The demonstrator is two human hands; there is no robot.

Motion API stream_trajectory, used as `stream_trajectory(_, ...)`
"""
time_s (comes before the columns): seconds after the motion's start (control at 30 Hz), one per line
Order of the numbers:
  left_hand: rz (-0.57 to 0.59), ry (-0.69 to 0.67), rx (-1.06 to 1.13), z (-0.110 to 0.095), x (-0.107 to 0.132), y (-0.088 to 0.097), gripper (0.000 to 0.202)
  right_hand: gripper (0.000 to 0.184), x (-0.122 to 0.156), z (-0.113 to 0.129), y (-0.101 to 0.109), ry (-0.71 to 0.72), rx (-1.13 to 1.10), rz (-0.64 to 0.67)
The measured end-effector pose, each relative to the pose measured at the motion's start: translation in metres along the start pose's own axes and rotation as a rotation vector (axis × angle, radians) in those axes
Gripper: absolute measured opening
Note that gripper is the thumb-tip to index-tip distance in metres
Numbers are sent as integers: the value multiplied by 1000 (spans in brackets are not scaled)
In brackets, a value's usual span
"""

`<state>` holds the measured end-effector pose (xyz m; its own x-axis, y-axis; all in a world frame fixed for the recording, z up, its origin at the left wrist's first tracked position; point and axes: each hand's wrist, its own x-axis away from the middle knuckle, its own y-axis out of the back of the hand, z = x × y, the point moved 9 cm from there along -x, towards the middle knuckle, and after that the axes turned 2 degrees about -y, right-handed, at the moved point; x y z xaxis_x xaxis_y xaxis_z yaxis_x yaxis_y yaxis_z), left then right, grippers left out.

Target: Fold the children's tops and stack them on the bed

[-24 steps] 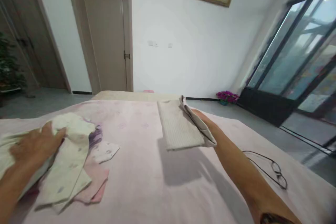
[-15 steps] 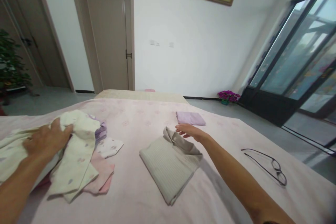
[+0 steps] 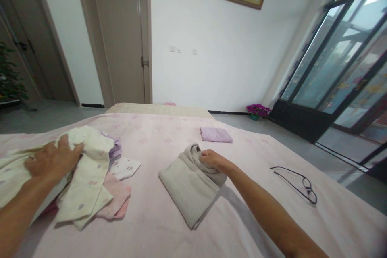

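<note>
A folded beige ribbed cloth (image 3: pixel 186 183) lies in the middle of the pink bedsheet (image 3: pixel 169 229). My right hand (image 3: pixel 211 159) grips its rumpled far end with curled fingers. My left hand (image 3: pixel 51 161) lies flat, fingers spread, on a cream dotted garment (image 3: pixel 87 169) at the left. That garment tops a loose pile with pink cloth (image 3: pixel 116 201), a white dotted piece (image 3: pixel 125 168) and a lilac piece (image 3: pixel 115 152).
A small folded lilac cloth (image 3: pixel 215 134) lies farther back on the bed. Black glasses (image 3: pixel 298 184) rest at the right. Beyond the bed are a door (image 3: pixel 123 44), a white wall, a pot of purple flowers (image 3: pixel 256 111) and glass sliding doors (image 3: pixel 341 72).
My right hand brought the beige cloth down from the air onto the bed, let go for a moment, then closed on its far end. The left hand stayed on the pile.
</note>
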<state>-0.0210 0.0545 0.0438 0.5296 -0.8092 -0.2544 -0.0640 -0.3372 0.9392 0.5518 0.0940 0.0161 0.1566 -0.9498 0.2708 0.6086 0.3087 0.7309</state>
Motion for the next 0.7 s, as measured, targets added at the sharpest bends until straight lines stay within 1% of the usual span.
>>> stream_trajectory(0.07,-110,-71,20,-13,9,13,84,21,21,40,8,160,-432,157)
stream_trajectory(0.1,-180,-123,32,-24,16,21,79,23,32,58,17,215,-576,189)
stream_trajectory(0.13,-249,-186,46,-37,24,29,75,24,41,72,28,248,-657,201)
stream_trajectory(0.2,-356,-327,97,-70,45,46,65,22,55,89,46,234,-698,170)
stream_trajectory(0.27,-367,-478,190,-109,67,58,60,20,67,102,59,216,-708,137)
stream_trajectory(0.3,-314,-563,264,-131,79,62,60,19,73,108,64,230,-727,120)
stream_trajectory(0.33,-220,-655,362,-155,94,64,60,19,79,116,69,257,-755,106)
stream_trajectory(0.37,-117,-709,486,-175,109,67,59,19,86,124,73,293,-788,92)
stream_trajectory(0.43,135,-754,704,-215,144,72,58,18,98,140,74,351,-842,77)
stream_trajectory(0.5,365,-776,894,-250,184,76,61,17,110,156,65,379,-868,122)
stream_trajectory(0.53,459,-776,959,-266,202,78,61,18,114,163,59,385,-871,159)
stream_trajectory(0.57,515,-755,1008,-277,216,78,60,18,117,168,52,389,-866,198)
stream_trajectory(0.6,551,-703,1062,-284,224,76,57,19,118,172,46,391,-855,227)
stream_trajectory(0.63,611,-643,1115,-289,229,72,55,20,116,172,43,393,-839,235)
stream_trajectory(0.67,670,-573,1170,-291,228,66,52,20,111,168,43,394,-818,215)
stream_trajectory(0.7,728,-504,1222,-289,223,61,51,19,103,159,47,392,-784,164)
